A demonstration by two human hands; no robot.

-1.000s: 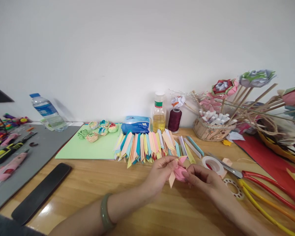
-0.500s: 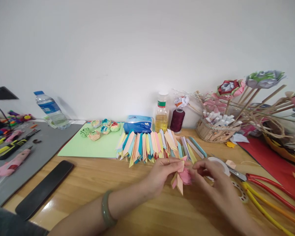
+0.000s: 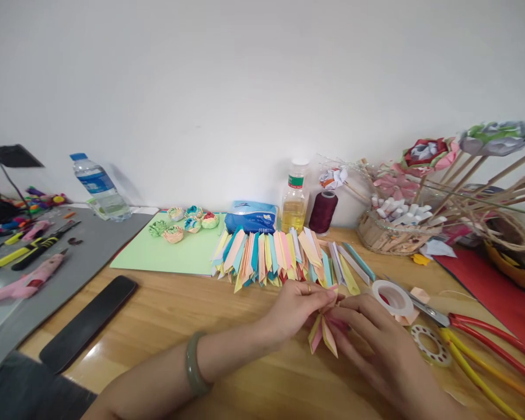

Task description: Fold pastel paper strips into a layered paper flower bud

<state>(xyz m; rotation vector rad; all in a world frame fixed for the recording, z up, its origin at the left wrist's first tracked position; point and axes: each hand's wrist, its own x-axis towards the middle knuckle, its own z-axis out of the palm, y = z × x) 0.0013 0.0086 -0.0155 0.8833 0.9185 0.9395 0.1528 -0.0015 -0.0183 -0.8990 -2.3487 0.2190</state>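
I can see both hands meeting just below and right of the frame's middle, over the bare wood of the table (image 3: 227,315). Between them is a folded paper piece (image 3: 322,335), pink and pale yellow, its pointed tips hanging downward. The left hand (image 3: 300,306), with a ring on one finger and a green bangle (image 3: 195,364) farther down the arm, pinches the paper near its top between thumb and fingers. The right hand (image 3: 371,326) curls in from the right with its fingers drawn close against the same piece; it hides part of the paper, so I can't tell how firmly those fingers grip.

Just above the hands, a row of folded paper strips (image 3: 266,256) spreads across the middle of the frame, in teal, peach, yellow and lilac. Right of the right hand are a white tape roll (image 3: 392,298), red-handled scissors (image 3: 435,314) and a ring with holes around it (image 3: 431,344). Left of centre, small paper flowers (image 3: 192,224) sit on a light green sheet (image 3: 157,259). A basket (image 3: 394,239) stands at the right, holding white paper rolls (image 3: 405,211).
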